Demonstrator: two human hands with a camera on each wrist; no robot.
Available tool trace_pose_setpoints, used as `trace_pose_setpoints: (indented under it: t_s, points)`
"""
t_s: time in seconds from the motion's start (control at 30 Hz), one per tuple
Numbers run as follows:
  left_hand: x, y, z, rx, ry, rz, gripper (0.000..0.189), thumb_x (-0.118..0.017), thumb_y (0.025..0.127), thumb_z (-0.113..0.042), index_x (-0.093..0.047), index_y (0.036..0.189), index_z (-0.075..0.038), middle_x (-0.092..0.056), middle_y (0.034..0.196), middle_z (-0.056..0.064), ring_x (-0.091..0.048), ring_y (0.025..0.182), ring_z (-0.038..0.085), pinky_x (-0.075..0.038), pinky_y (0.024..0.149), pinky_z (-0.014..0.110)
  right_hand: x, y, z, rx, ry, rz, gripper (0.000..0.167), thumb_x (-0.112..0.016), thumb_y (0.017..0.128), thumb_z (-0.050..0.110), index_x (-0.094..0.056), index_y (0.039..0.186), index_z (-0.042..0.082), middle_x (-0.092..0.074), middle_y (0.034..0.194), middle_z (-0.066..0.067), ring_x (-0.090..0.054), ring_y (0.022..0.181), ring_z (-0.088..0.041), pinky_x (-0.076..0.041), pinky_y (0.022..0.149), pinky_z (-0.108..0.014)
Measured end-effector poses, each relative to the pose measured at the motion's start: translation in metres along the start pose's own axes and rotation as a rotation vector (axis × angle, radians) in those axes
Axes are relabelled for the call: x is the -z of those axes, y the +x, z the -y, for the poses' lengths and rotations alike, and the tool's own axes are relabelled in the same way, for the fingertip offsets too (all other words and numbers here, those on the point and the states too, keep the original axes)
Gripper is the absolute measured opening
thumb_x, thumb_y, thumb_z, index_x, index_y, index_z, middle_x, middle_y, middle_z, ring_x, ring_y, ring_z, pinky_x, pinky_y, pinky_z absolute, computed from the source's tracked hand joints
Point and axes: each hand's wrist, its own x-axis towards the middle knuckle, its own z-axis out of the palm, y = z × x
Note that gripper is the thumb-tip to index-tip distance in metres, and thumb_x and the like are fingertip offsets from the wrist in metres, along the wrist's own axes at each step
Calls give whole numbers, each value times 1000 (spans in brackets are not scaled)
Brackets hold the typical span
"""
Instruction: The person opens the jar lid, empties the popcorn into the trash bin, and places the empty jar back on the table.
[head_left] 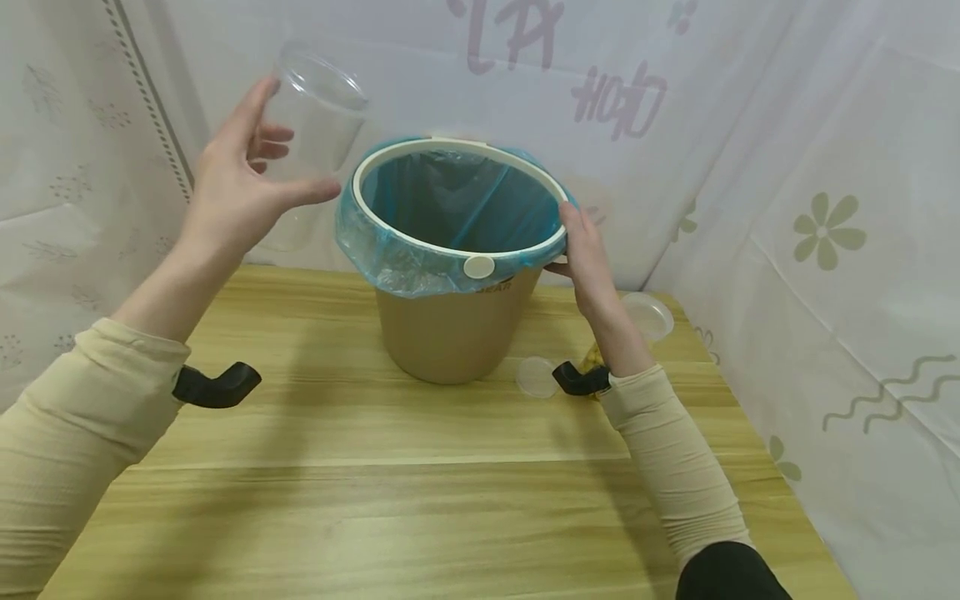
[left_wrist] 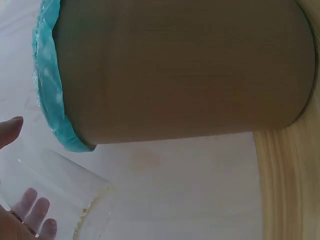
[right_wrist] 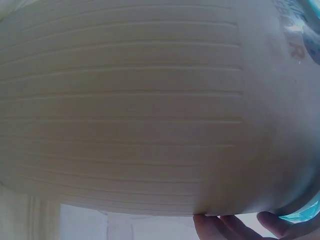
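Note:
My left hand (head_left: 243,171) holds a clear plastic jar (head_left: 330,108) up at the left of the bin, thumb and fingers spread around its side. Yellowish crumbs cling near one end of the jar (left_wrist: 92,207) in the left wrist view. A tan bin (head_left: 450,333) stands on the table, lined with a blue plastic bag (head_left: 405,267) folded out over its edge under a cream ring (head_left: 420,245). With my right hand (head_left: 588,254) I grip the bin's right side at the rim. The right wrist view has those fingers (right_wrist: 232,227) along the bin's wall.
A round clear lid (head_left: 537,377) lies on the wooden table (head_left: 420,517) right of the bin's base. Behind my right wrist are a clear plastic container (head_left: 648,315) and something yellow (head_left: 592,358), partly hidden. Patterned white cloth (head_left: 750,125) hangs behind and at both sides.

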Motion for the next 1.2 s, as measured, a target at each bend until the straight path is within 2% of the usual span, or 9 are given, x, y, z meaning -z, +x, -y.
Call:
trace_pose_setpoints:
  t_s: [0.17, 0.37, 0.57, 0.73, 0.97, 1.2]
  points:
    - [-5, -7, 12, 7, -92, -32, 102, -86, 82, -30, -22, 159, -50, -50, 134, -15, -47, 130, 10, -26, 125, 35, -1, 1, -2, 8, -13, -9, 59, -37, 105, 56, -51, 147, 17, -55, 138, -13, -57, 127, -28, -53, 101, -62]
    - [-14, -16, 29, 1, -129, -85, 101, -85, 83, -28, -22, 161, -45, -53, 132, -13, -49, 126, 8, -31, 123, 35, 0, 4, -3, 4, -40, -8, 60, -36, 105, 58, -52, 146, 18, -57, 136, -12, -59, 126, -27, -55, 101, -59]
    - [-26, -27, 46, 31, -190, -162, 102, -84, 84, -29, -18, 163, -41, -51, 135, -14, -49, 129, 8, -32, 122, 32, 7, 8, -3, 6, -73, 32, 60, -34, 105, 61, -54, 145, 21, -61, 132, -11, -65, 119, -29, -56, 99, -58]
    - [-36, -36, 62, 41, -242, -213, 100, -82, 85, -27, -20, 163, -37, -51, 132, -14, -50, 128, 7, -33, 120, 31, 11, 6, -3, -3, -62, 55, 58, -34, 107, 59, -50, 150, 24, -58, 137, -10, -64, 127, -32, -53, 105, -58]
    - [-47, -40, 86, 51, -273, -234, 98, -82, 86, -26, -20, 162, -36, -50, 132, -15, -50, 128, 8, -34, 118, 33, 17, -3, -5, 81, -64, 12, 54, -39, 107, 53, -47, 149, 20, -56, 138, -8, -62, 128, -33, -50, 110, -57]
    - [-55, -45, 106, 74, -275, -252, 94, -82, 86, -24, -25, 159, -38, -52, 130, -14, -51, 126, 9, -36, 114, 32, 23, -23, -5, 155, -85, -42, 53, -46, 107, 45, -43, 155, 22, -54, 149, -12, -61, 131, -30, -48, 113, -54]
